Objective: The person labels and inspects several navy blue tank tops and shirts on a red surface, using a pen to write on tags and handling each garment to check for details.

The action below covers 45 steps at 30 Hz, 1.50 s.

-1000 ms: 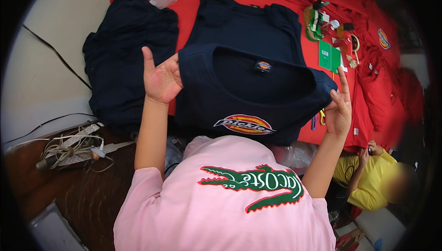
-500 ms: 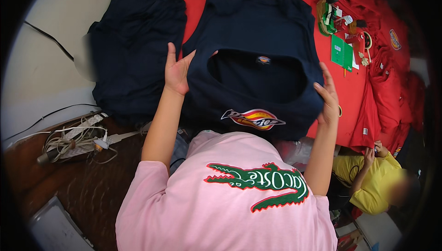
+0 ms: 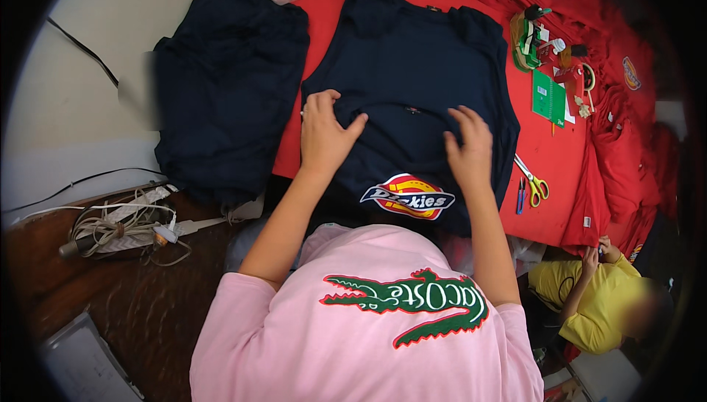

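A navy shirt (image 3: pixel 434 56) lies spread over the red tabletop before me, its neck opening toward my body. An oval red, yellow and white patch sits on the cloth below that opening. My left hand (image 3: pixel 328 137) is over the left side of the neckline, thumb and fingers apart. On the other side, my right hand (image 3: pixel 469 148) is also open, fingers curved above the cloth by the neckline. Neither hand grips the fabric. Whether the fingertips touch it, I cannot tell. Left of the shirt lies a heap of folded navy garments (image 3: pixel 228 85).
Yellow-handled scissors (image 3: pixel 540 190) and a blue pen (image 3: pixel 521 196) lie right of the shirt. Beyond are a green notebook (image 3: pixel 549 98), a tape dispenser (image 3: pixel 579 81) and red garment piles (image 3: pixel 618 137). A person in yellow (image 3: pixel 589 299) works at lower right; tangled cables (image 3: pixel 114 232) lie at left.
Both hands have let go of the shirt's raised near part and moved inward over it. The cloth has come down flat and the neck opening has collapsed. Scissors and pen are uncovered.
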Motion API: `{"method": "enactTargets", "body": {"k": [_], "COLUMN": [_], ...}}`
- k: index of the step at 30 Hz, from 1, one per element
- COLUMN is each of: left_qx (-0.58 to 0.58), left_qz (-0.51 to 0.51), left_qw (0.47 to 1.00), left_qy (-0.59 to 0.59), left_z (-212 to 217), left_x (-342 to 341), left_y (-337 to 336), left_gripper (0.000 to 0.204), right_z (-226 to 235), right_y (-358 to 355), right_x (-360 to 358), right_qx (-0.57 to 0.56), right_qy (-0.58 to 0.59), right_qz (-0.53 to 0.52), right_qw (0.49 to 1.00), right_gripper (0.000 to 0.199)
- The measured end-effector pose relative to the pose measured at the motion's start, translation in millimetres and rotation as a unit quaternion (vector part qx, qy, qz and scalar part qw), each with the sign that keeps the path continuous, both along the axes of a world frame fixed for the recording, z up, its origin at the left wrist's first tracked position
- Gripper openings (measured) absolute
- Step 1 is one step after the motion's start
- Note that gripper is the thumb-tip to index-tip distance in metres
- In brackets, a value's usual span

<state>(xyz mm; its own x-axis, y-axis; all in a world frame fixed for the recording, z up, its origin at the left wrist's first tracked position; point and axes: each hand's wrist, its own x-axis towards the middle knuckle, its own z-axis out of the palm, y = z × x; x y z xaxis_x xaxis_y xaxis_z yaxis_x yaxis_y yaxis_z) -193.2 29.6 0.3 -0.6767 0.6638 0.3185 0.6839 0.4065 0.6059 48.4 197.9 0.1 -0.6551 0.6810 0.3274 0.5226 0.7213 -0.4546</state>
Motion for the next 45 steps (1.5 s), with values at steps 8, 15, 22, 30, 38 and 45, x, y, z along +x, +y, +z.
{"method": "enactTargets", "body": {"k": [8, 15, 22, 30, 38, 45], "left_qx": [-0.031, 0.052, 0.06, -0.025, 0.116, 0.116], "left_qz": [-0.053, 0.009, -0.172, -0.125, -0.289, -0.29], "left_qw": [0.983, 0.995, 0.849, 0.573, 0.669, 0.682], "left_qy": [-0.175, -0.088, -0.496, -0.809, -0.675, -0.661], "left_z": [-21.0, 3.9, -28.4, -67.6, 24.3, 33.8], "left_x": [-10.4, -28.7, 15.6, 138.2, 142.3, 134.2], "left_y": [-5.3, -10.2, 33.1, 111.6, 68.1, 41.3], "left_gripper": [0.021, 0.027, 0.023, 0.046, 0.052, 0.034], "right_z": [-12.3, -12.5, -21.3, -33.7, 53.0, 69.3], "right_y": [-36.4, 21.1, 54.5, 13.4, 5.8, -14.9], "right_x": [-83.2, -7.6, 120.0, 82.3, 86.6, 30.2], "right_qx": [-0.036, -0.068, -0.27, -0.548, -0.712, -0.721], "right_qy": [-0.053, 0.049, 0.265, 0.256, 0.228, 0.311], "right_qz": [0.137, -0.034, -0.232, -0.247, -0.172, -0.09], "right_qw": [0.989, 0.996, 0.896, 0.758, 0.641, 0.612], "right_gripper": [0.076, 0.062, 0.03, 0.057, 0.042, 0.027]}}
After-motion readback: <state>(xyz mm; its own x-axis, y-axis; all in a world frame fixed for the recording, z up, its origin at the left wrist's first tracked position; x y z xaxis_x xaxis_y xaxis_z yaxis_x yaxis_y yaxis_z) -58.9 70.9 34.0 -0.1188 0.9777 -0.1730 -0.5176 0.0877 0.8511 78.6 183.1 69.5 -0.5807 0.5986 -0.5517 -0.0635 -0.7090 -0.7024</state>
